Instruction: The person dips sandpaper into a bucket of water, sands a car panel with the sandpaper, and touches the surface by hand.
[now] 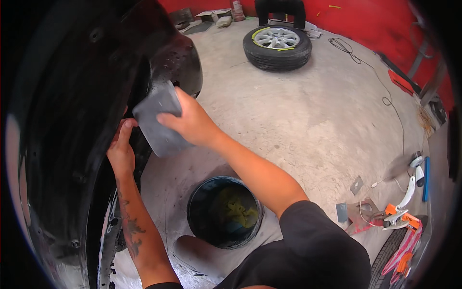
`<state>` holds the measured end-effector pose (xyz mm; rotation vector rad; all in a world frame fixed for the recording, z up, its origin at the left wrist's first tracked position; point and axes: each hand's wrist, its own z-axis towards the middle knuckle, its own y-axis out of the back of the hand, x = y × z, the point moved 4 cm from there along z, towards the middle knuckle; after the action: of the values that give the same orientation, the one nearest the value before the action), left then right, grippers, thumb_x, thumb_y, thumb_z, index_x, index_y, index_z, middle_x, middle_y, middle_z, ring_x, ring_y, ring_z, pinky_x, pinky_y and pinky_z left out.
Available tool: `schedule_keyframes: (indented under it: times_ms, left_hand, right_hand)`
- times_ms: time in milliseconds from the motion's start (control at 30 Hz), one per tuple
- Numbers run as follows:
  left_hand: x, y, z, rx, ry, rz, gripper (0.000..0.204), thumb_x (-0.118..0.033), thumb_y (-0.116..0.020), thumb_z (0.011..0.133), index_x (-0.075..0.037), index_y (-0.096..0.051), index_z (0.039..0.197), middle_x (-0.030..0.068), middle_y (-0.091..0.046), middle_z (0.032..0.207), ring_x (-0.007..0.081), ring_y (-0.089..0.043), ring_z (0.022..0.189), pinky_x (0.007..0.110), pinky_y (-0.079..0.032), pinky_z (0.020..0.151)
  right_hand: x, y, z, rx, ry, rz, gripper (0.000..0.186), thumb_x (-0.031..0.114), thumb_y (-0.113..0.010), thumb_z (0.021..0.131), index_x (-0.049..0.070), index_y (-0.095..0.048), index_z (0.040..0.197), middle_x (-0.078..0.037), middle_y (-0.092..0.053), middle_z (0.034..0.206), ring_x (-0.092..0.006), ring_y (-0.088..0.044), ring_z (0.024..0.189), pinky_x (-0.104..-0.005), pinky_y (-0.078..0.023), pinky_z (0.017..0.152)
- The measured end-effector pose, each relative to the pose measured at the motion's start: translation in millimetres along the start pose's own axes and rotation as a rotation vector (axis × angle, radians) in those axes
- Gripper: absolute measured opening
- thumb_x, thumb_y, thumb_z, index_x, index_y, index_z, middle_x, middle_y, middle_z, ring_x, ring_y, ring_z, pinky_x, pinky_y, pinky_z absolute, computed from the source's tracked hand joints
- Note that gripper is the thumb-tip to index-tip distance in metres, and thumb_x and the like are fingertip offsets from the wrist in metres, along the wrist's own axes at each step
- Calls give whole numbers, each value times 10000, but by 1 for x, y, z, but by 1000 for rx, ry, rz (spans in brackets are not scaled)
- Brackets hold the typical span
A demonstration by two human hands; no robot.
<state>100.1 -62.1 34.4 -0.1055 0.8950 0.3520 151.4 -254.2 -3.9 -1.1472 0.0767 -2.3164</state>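
A large black car bumper fills the left side, its surface glossy in places and dull grey with wet-looking spots near the far end. My left hand is closed on the bumper's inner edge, thumb up, the other fingers partly hidden. In my right hand is a dark grey sheet of sandpaper, pinched between thumb and fingers and held up close to the bumper. Below my right forearm stands a black bucket with dark liquid and a yellow-green cloth in it.
A wheel with tyre lies on the concrete floor ahead, a person's dark-trousered legs behind it. A cable trails along the right. Tools, a white-handled one among them, and another tyre lie at lower right.
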Motion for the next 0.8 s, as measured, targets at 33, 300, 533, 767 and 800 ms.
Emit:
schedule_keyframes:
  times_ms: [33, 300, 533, 767, 800]
  left_hand:
    - [-10, 0, 1, 58, -47, -10, 385, -118, -657, 881, 34, -556, 1220, 122, -638, 1099, 174, -610, 913, 336, -436, 910]
    - [0, 3, 3, 126, -34, -13, 483, -347, -440, 989, 21, -495, 1297, 167, -564, 1240, 170, -600, 917, 361, -373, 981]
    - [-5, -3, 3, 59, 87, 62, 482, -342, -437, 983, 28, -501, 1285, 144, -586, 1224, 144, -598, 888, 332, -361, 987]
    - [-6, -3, 2, 61, 79, 36, 480, -329, -455, 976, 36, -498, 1284, 143, -595, 1204, 142, -599, 884, 326, -363, 979]
    - [-6, -2, 2, 58, 78, 36, 480, -329, -455, 976, 36, -498, 1284, 143, -595, 1204, 142, -599, 884, 326, -363, 979]
  right_hand:
    - [-2, 0, -19, -7, -30, 50, 433, 132, -665, 809, -12, -497, 1180, -144, -630, 1060, -230, -600, 999, -353, -464, 885]
    - [-91, 59, -261, -83, -500, -521, 340, 232, -681, 834, 29, -541, 1068, -205, -629, 816, -342, -637, 729, -404, -489, 659]
    - [-93, 54, -300, 96, -329, -637, 300, 212, -675, 842, 20, -527, 1017, -215, -620, 760, -379, -609, 644, -448, -474, 578]
    - [-92, 60, -302, 5, -425, -643, 316, 221, -673, 845, 4, -521, 1018, -219, -618, 742, -384, -609, 609, -438, -475, 544]
    - [-92, 58, -301, -15, -396, -642, 318, 223, -675, 845, 5, -521, 1017, -218, -616, 733, -384, -608, 602, -436, -474, 540]
